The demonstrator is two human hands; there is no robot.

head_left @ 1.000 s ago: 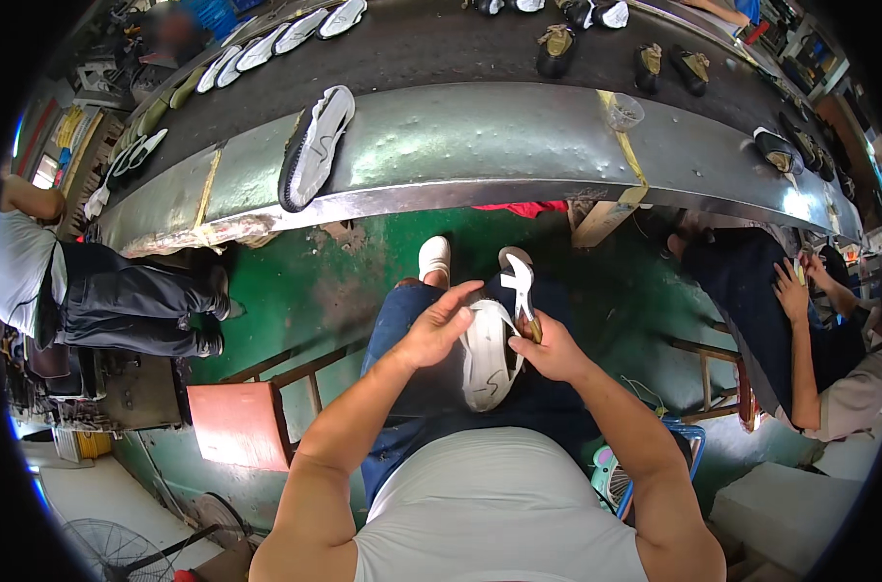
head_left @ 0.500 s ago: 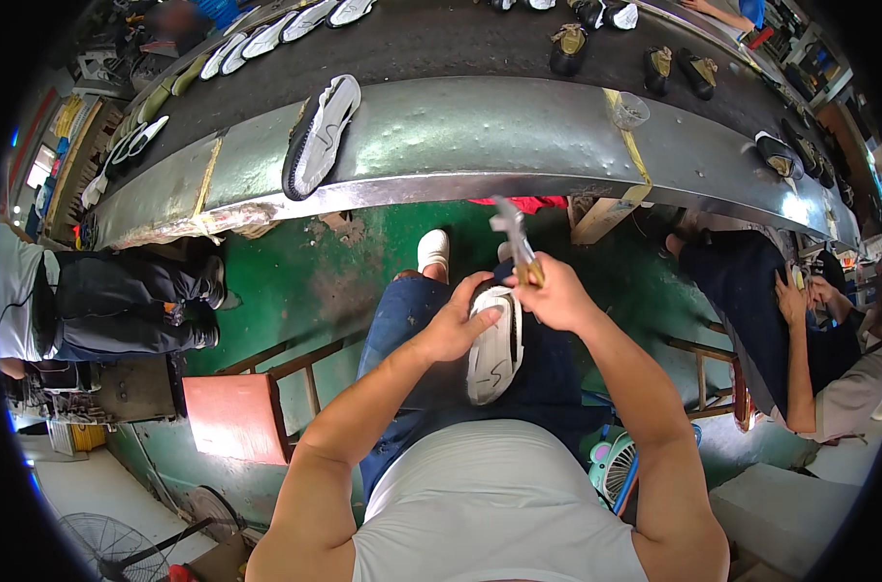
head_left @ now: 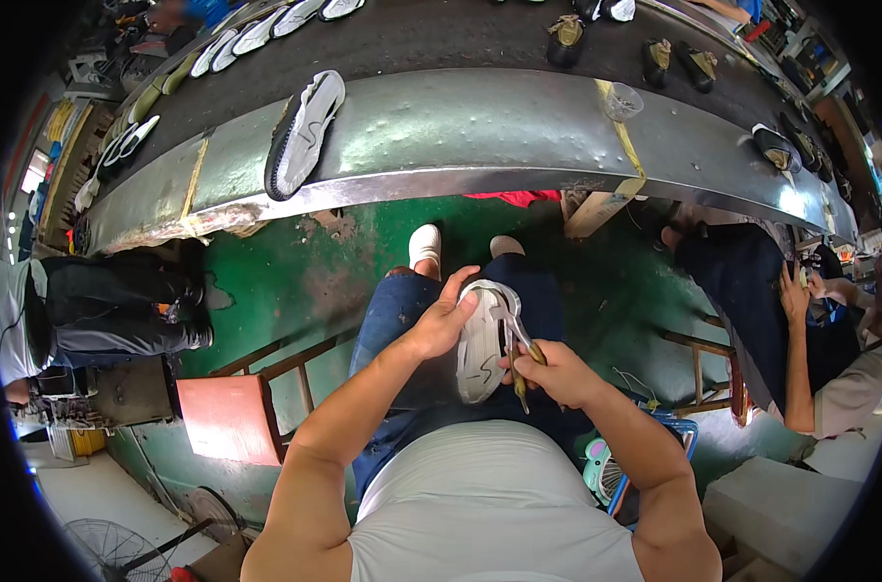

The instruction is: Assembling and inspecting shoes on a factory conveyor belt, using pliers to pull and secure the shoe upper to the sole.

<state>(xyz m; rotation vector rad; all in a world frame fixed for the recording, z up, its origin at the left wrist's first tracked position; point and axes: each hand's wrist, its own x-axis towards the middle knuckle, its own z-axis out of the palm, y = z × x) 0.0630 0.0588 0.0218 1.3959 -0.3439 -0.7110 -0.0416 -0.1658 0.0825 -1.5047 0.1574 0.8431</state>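
A shoe (head_left: 479,357) with its pale underside turned up and a dark mark on it lies over my lap. My left hand (head_left: 443,322) grips its left edge near the far end, with the thumb lying on the underside. In my right hand (head_left: 555,374) is a pair of pliers (head_left: 514,328) with yellowish handles, held from the shoe's right side. The metal jaws reach the rim at the far end; whether they have closed on the material cannot be made out.
Ahead runs a metal bench edge (head_left: 412,126) with a shoe (head_left: 305,136) lying on it and a clear cup (head_left: 623,101). More shoes (head_left: 266,29) stand on the dark surface behind. A reddish stool (head_left: 226,417) is at left, a small green fan (head_left: 604,470) at right. People sit on both sides.
My right hand has come down toward me, and the pliers have swung from beyond the shoe onto its far rim. The left hand has shifted slightly left and keeps hold of the shoe.
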